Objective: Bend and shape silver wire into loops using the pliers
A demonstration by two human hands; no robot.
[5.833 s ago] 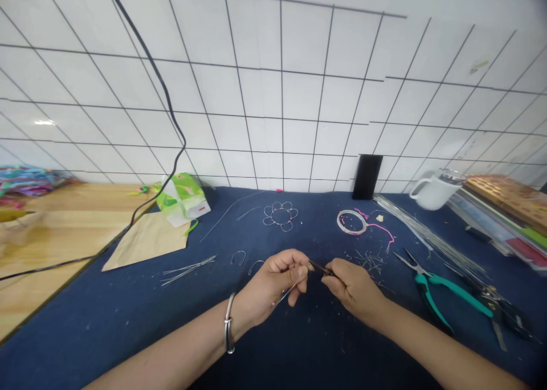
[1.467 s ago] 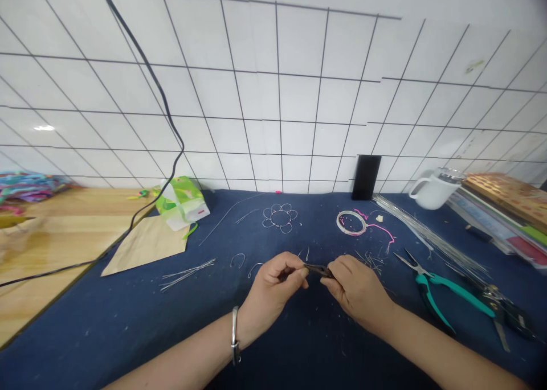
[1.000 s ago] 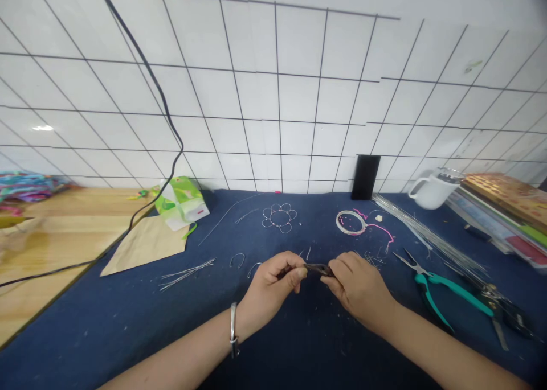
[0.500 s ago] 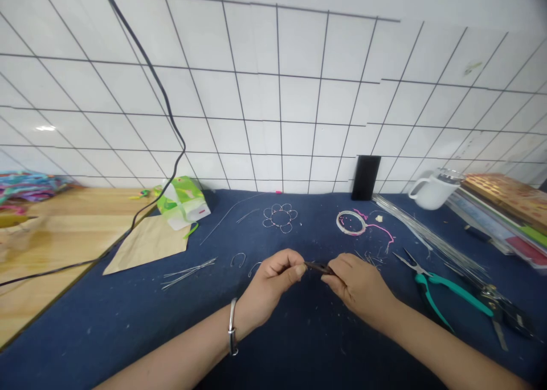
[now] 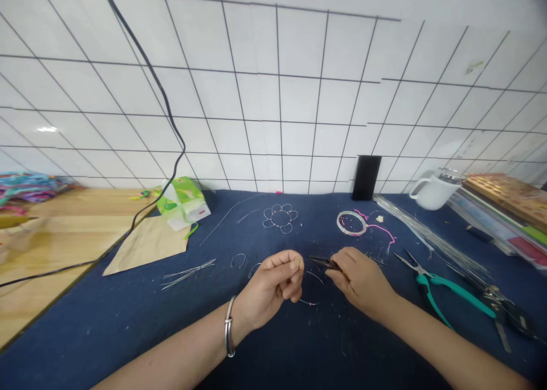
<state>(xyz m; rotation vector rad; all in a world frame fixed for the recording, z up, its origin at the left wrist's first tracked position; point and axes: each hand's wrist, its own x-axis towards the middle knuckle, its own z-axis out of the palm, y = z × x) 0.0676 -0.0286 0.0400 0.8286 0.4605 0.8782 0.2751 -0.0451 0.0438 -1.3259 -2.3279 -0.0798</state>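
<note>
My left hand (image 5: 280,277), with a silver bangle at its wrist, is pinched shut over the blue cloth. A thin curved wire (image 5: 315,276) shows just right of its fingers and seems to run into the pinch. My right hand (image 5: 356,276) is wrapped around small dark long-nose pliers (image 5: 323,262); their jaws point left, apart from the left fingers. Beyond the hands lies a flower-shaped wire frame (image 5: 280,226). Short bent wires (image 5: 238,260) lie left of my left hand, near a bunch of straight wires (image 5: 188,274).
Teal-handled pliers (image 5: 464,293) lie at right, below a long wire bundle (image 5: 427,230). A pale ring (image 5: 338,222) with pink thread is at back right. A black block (image 5: 366,177), white mug (image 5: 433,191) and stacked books (image 5: 504,208) stand behind. A green packet (image 5: 188,196) lies at left.
The pliers' jaws have come away from my left fingertips, with my right hand slightly raised. My left hand has turned, and thin wire now shows beside it.
</note>
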